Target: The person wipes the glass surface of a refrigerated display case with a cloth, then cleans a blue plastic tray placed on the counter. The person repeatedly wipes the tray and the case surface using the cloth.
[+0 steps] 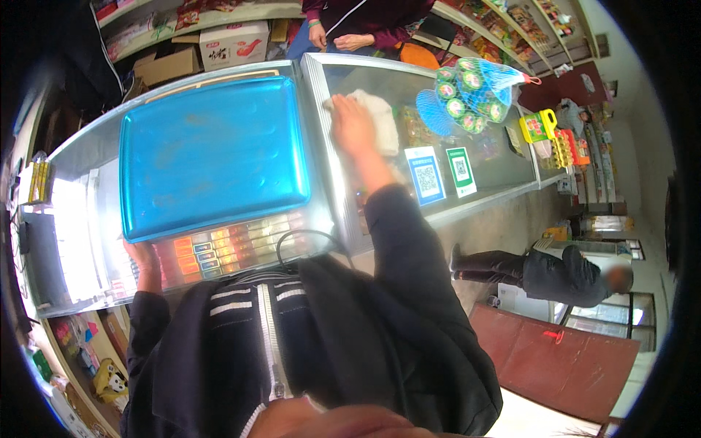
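My right hand [353, 123] lies palm down on a folded white cloth [384, 125], pressing it against the glass top of a display counter [394, 82] beside its metal frame. My left hand [143, 260] is at the near left corner of a shiny blue metal tray [213, 159], its fingers hidden beneath the rim. The tray rests face up over the left glass counter section and bears smudges. Cigarette packs [219, 249] in rows show through the glass near my body.
A blue net bag of green-wrapped round items [473, 93] lies right of the cloth. Two printed code cards [425, 175] are on the glass. A yellow jug [538, 126] stands farther right. One person [361, 24] is across the counter; another [558, 274] stands at right.
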`<state>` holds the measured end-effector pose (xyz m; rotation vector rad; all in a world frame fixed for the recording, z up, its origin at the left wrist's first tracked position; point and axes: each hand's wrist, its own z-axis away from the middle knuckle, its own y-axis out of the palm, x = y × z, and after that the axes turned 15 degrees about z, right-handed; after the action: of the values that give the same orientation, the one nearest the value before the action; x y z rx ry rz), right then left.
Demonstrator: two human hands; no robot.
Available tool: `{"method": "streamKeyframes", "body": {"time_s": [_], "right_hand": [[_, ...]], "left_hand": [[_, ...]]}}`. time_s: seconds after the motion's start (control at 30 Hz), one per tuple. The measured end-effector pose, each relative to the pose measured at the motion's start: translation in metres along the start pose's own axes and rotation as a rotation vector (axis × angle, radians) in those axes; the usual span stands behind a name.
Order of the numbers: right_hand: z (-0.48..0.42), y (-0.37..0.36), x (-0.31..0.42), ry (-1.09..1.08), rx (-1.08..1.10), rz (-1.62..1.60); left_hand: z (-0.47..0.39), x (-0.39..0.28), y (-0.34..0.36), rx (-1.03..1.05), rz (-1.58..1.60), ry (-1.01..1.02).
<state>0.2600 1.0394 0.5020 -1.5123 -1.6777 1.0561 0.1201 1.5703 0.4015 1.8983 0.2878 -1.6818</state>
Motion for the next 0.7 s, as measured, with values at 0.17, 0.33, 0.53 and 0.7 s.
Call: {"method": "streamKeyframes", "body": {"time_s": [0.17,0.33,0.53,0.7], "right_hand": [[0.063,-0.035,0.012,0.025,-0.048,-0.023],[0.136,-0.080,0.022,0.114,0.135,-0.127],[0.189,-0.119,0.042,0.202,0.112,-0.294],[0.204,-0.155,0.067,0.517,0.167,-0.621]], "left_hand": [[-0.003,-0.006,0.008,0.088,-0.100,0.100],[0.006,-0.028,0.027,0.124,-0.212,0.103],[-0.004,-0.020,0.019,0.146,-0.144,-0.005],[-0.017,-0.041,0.020,0.099,0.049,-0.143]]}}
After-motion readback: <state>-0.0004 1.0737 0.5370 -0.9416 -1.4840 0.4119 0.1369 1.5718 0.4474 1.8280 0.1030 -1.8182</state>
